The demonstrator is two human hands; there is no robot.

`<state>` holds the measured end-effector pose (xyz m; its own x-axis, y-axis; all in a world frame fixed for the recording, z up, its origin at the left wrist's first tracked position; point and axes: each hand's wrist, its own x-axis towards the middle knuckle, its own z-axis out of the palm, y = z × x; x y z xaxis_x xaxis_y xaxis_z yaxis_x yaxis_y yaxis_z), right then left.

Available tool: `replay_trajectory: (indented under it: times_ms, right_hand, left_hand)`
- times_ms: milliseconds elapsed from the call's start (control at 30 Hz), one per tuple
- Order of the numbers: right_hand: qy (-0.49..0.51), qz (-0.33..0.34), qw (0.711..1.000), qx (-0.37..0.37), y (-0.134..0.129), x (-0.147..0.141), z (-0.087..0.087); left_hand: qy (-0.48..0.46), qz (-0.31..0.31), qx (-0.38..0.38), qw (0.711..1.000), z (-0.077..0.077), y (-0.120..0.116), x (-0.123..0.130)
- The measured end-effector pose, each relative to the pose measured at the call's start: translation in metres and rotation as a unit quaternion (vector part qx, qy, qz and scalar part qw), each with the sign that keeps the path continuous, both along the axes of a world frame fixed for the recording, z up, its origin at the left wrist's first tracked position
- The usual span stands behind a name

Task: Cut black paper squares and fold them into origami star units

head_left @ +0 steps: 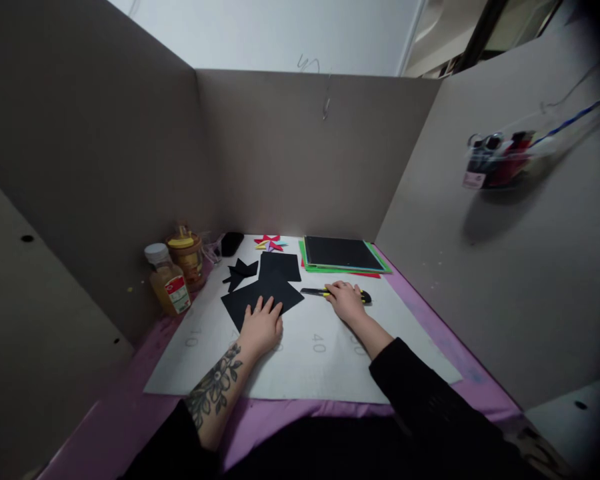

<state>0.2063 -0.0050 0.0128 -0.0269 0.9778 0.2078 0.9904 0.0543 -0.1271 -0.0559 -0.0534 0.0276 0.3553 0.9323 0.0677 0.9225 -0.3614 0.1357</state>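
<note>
The mat has room midway along its front edge. The left hand, fingers spread, lies on one of two black sheets; nearer the right edge, the right hand curls over one cutter, grip unclear.

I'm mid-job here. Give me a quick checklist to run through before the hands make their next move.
1. Left hand on the front black sheet: ok, it lies flat with fingers spread.
2. Right hand on the cutter: ok, it lies over the handle.
3. Right hand's grip closed round the handle: cannot tell, its underside is hidden.
4. Blade end apart from the left hand: ok, it is off to the right, though it points toward that side.
5. Front black sheet clear of the black square behind: not ok, they overlap.
6. White-lidded bottle upright: ok, beside the white mat.
</note>
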Motion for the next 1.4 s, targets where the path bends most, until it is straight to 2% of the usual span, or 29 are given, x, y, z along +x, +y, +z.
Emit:
replay_trajectory:
  times_ms: [467, 633, 800, 900, 1033, 1200, 1400]
  right_hand:
    - [-0.002, 0.062, 0.998, -0.007, 0.000, -0.004, 0.002]
    - [-0.007, 0.117, 0.993, -0.022, 0.016, -0.004, 0.006]
    - [-0.034, 0.174, 0.982, -0.071, 0.037, -0.005, 0.015]
    - [-0.046, 0.198, 0.975, -0.088, 0.044, -0.006, 0.021]
    - [-0.060, 0.224, 0.969, -0.086, 0.046, -0.006, 0.024]
    - [-0.076, 0.244, 0.963, -0.089, 0.048, -0.007, 0.028]
    - [-0.106, 0.278, 0.951, -0.083, 0.053, -0.011, 0.033]
  left_hand:
    - [-0.007, -0.002, -0.005, 1.000, -0.001, 0.000, 0.000]
    - [-0.010, 0.001, -0.020, 1.000, -0.002, 0.002, 0.000]
    - [0.010, 0.001, -0.048, 0.999, 0.003, 0.004, 0.000]
    - [0.031, -0.018, -0.072, 0.997, 0.012, 0.014, 0.002]
    - [0.045, -0.027, -0.072, 0.996, 0.019, 0.045, 0.010]
    - [0.022, -0.058, -0.051, 0.997, 0.006, 0.079, 0.017]
    - [0.002, -0.043, -0.039, 0.998, -0.010, 0.086, 0.016]
